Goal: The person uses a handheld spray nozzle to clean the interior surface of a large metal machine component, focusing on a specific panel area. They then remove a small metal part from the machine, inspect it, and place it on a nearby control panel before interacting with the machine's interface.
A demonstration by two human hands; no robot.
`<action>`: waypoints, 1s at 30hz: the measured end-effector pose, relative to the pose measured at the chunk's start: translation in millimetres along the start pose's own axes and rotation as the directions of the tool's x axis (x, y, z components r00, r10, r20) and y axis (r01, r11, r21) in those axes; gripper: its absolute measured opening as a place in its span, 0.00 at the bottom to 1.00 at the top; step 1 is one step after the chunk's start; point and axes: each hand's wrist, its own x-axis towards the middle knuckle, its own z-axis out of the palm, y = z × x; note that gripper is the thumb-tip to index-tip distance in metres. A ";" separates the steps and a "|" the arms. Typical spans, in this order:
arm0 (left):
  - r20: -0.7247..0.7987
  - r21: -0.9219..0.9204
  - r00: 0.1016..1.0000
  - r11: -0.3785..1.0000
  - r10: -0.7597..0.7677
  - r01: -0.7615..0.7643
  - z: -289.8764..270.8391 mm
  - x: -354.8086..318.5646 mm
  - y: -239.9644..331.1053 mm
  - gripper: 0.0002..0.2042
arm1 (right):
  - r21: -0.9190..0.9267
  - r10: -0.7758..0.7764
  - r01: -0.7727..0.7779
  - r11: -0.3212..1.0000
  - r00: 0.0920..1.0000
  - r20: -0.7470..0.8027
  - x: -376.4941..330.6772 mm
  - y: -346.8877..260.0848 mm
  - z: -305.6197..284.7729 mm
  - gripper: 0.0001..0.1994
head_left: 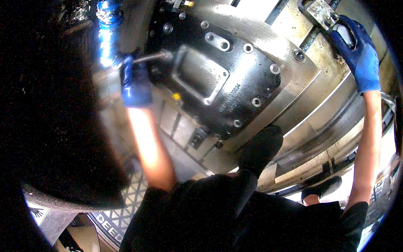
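My left hand (136, 86), in a blue glove, is blurred and closed round a thin metal rod (149, 57). The rod points right, its tip near the upper left of a black machined plate (245, 75). That plate has a raised rectangular frame (200, 74) and several bolt holes with bright rims. Far off to the right, my right hand (357, 52), also blue-gloved, is closed on a grey metal piece with a rounded end (344, 35). Beside its fingers is a metal block with a dark frame (320, 15); whether the two are joined I cannot tell.
A shiny blue tube (107, 33) hangs above my left hand. A large dark machine body (63, 126) fills the left side. The plate lies on a metal fixture (300, 82) over a slotted machine table (289, 23). My shoe (264, 145) is beside the fixture's near edge.
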 end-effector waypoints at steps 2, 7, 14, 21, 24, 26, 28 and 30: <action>0.229 0.206 0.973 0.976 0.020 -0.069 -7.7 8.6 10.8 0.20 | 0.020 0.001 -0.001 1.000 1.000 -0.009 2.2 -2.1 0.6 0.21; 0.119 -0.167 0.992 0.984 -0.043 0.063 -21.1 -0.5 7.9 0.22 | -0.001 0.017 -0.017 1.000 1.000 0.010 3.8 -8.3 -2.1 0.22; -0.241 0.415 0.928 0.895 0.283 -0.165 68.4 -27.2 -10.5 0.19 | -0.002 -0.006 0.006 1.000 1.000 0.018 2.4 -2.9 -0.5 0.22; 0.215 0.383 0.973 0.910 0.081 -0.161 -13.1 4.6 -10.4 0.21 | -0.006 0.025 -0.025 1.000 0.999 0.030 0.1 -3.1 -6.4 0.22; 0.187 0.127 0.982 0.992 -0.020 -0.004 -24.8 11.4 19.2 0.21 | 0.032 0.012 -0.013 0.999 1.000 0.028 6.3 -7.4 -4.8 0.22; 0.165 0.007 0.986 1.000 -0.023 0.023 -38.3 5.8 23.2 0.21 | 0.043 -0.002 0.001 0.999 1.000 0.021 8.1 -9.0 -0.1 0.22; -0.016 0.017 1.000 1.000 0.015 -0.014 -8.1 -10.3 5.9 0.18 | 0.006 -0.008 0.008 1.000 1.000 0.009 2.6 -3.1 -1.8 0.22; -0.134 0.229 0.973 0.961 0.190 -0.156 42.0 -31.7 13.1 0.18 | 0.029 -0.005 0.004 1.000 1.000 0.025 9.3 -15.5 -4.9 0.22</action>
